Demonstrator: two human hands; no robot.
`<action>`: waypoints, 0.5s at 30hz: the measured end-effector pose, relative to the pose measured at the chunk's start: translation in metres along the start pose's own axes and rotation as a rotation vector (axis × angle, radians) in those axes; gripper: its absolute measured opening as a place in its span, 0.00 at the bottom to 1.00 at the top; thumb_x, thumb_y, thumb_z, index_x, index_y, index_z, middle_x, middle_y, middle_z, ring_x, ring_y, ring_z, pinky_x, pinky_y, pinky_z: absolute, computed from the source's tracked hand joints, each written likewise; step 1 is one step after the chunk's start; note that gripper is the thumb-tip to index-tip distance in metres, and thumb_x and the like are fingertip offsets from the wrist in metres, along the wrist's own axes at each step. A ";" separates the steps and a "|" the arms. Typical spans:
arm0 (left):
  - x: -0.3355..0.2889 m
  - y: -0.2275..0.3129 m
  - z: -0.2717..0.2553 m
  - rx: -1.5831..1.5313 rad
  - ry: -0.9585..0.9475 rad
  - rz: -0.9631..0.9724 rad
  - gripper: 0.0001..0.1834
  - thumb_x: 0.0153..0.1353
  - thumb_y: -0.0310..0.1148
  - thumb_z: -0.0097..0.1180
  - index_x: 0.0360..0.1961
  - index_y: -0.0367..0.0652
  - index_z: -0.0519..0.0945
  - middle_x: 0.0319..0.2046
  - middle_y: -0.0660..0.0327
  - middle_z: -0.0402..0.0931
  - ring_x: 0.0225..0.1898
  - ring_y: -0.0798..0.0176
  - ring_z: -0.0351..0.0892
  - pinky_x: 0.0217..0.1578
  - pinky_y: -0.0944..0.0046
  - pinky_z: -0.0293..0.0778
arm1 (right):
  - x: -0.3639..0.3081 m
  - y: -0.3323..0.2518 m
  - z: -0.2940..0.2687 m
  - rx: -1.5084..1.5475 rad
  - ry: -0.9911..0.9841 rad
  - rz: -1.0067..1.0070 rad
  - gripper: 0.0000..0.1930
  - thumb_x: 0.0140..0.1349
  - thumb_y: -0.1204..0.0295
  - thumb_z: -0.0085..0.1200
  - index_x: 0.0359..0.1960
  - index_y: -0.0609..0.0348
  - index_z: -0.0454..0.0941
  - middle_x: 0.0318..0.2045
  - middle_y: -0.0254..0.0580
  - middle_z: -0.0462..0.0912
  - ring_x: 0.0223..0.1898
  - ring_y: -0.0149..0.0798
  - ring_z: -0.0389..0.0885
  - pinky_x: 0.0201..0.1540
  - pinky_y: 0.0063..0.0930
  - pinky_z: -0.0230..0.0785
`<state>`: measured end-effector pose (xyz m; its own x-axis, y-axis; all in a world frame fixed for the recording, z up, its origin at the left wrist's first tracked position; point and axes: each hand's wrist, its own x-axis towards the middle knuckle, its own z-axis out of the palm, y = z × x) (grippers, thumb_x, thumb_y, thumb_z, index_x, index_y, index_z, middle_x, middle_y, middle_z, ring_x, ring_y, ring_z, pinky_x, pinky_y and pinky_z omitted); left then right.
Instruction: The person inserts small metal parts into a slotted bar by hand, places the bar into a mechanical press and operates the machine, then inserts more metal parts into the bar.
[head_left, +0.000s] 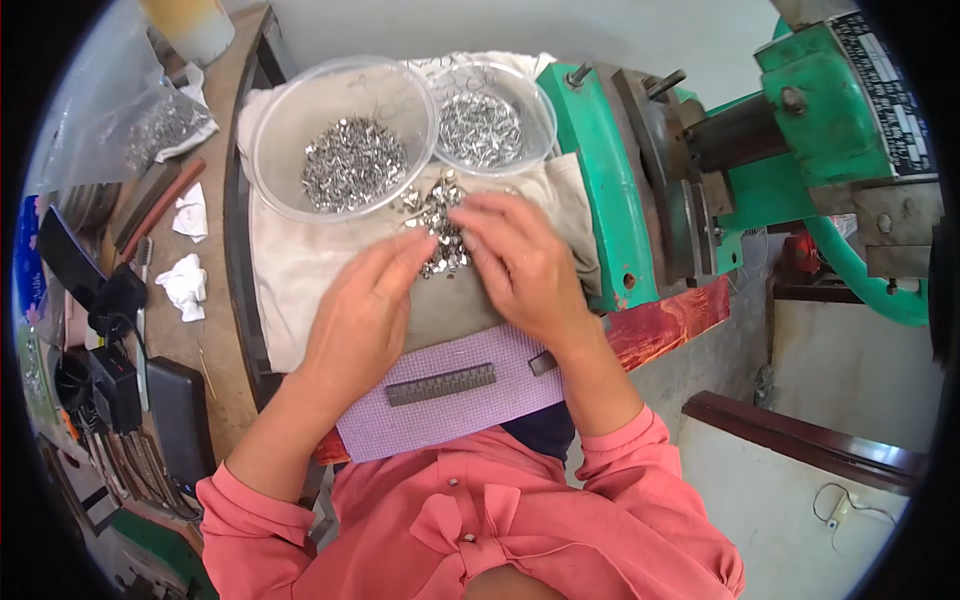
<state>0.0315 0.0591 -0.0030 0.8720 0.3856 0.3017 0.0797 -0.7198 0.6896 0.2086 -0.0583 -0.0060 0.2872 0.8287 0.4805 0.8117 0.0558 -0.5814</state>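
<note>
A loose pile of small shiny metal pieces [440,205] lies on a beige cloth [290,290], between my two hands. My left hand [365,295] comes at the pile from the left, thumb and forefinger pressed together at its edge. Whatever sits between those fingertips is too small to make out. On the other side, my right hand [525,260] has bent fingers at the pieces, thumb apart from forefinger. Behind the pile stand a large clear plastic tub [270,150] of small metal parts [352,165] and a smaller clear tub [545,115] of slender metal parts [480,130].
A green machine [600,190] with a heavy head [830,110] stands close on my right. Nearer me, a dark ridged strip [441,384] rests on purple checked cloth [400,430]. The wooden table [225,330] at left carries crumpled tissues [184,287] and a black case [180,420].
</note>
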 end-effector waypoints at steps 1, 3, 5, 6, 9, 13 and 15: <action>0.003 0.000 -0.004 0.041 -0.016 -0.038 0.27 0.57 0.14 0.51 0.61 0.33 0.74 0.60 0.43 0.73 0.62 0.40 0.73 0.63 0.49 0.69 | 0.006 -0.001 -0.001 -0.047 -0.040 0.026 0.18 0.62 0.77 0.58 0.55 0.62 0.80 0.54 0.53 0.80 0.55 0.54 0.78 0.58 0.45 0.71; 0.006 -0.009 0.004 0.126 -0.034 -0.018 0.28 0.57 0.15 0.51 0.62 0.33 0.73 0.62 0.43 0.72 0.64 0.40 0.71 0.65 0.48 0.67 | 0.005 0.000 0.006 -0.149 -0.118 0.034 0.20 0.64 0.76 0.58 0.58 0.62 0.78 0.58 0.52 0.78 0.59 0.54 0.76 0.63 0.45 0.68; 0.004 -0.013 0.009 0.260 -0.082 0.032 0.31 0.58 0.17 0.52 0.66 0.33 0.71 0.66 0.44 0.68 0.69 0.42 0.66 0.70 0.45 0.60 | 0.002 -0.004 0.011 -0.240 -0.230 0.055 0.24 0.66 0.72 0.57 0.64 0.62 0.73 0.65 0.52 0.74 0.67 0.54 0.70 0.72 0.49 0.58; 0.003 -0.013 0.010 0.253 -0.088 0.033 0.31 0.58 0.17 0.52 0.66 0.33 0.71 0.66 0.44 0.68 0.69 0.42 0.66 0.70 0.45 0.60 | -0.001 -0.006 0.010 -0.242 -0.233 0.065 0.24 0.66 0.72 0.57 0.64 0.62 0.73 0.65 0.52 0.74 0.67 0.54 0.70 0.72 0.49 0.58; -0.001 -0.006 0.007 0.214 -0.103 0.038 0.30 0.58 0.17 0.51 0.65 0.33 0.72 0.66 0.46 0.69 0.69 0.44 0.67 0.70 0.46 0.61 | -0.007 -0.011 0.007 -0.220 -0.235 0.023 0.24 0.64 0.75 0.58 0.62 0.63 0.75 0.64 0.50 0.75 0.66 0.54 0.71 0.70 0.48 0.61; -0.017 0.008 0.002 0.138 -0.131 -0.002 0.25 0.58 0.16 0.52 0.59 0.33 0.77 0.63 0.49 0.73 0.67 0.45 0.70 0.68 0.50 0.66 | -0.021 -0.018 -0.002 -0.149 -0.239 -0.016 0.21 0.61 0.78 0.58 0.57 0.65 0.78 0.60 0.50 0.78 0.64 0.54 0.74 0.66 0.47 0.67; -0.026 0.015 -0.005 0.074 -0.199 -0.017 0.24 0.58 0.15 0.52 0.57 0.32 0.78 0.62 0.48 0.74 0.66 0.45 0.71 0.67 0.50 0.67 | -0.026 -0.021 -0.009 -0.117 -0.250 -0.025 0.18 0.59 0.78 0.60 0.53 0.64 0.80 0.57 0.51 0.79 0.61 0.55 0.77 0.63 0.47 0.70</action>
<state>0.0076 0.0417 0.0031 0.9479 0.2816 0.1492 0.1240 -0.7572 0.6412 0.1887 -0.0859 -0.0006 0.1441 0.9403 0.3084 0.8745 0.0249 -0.4844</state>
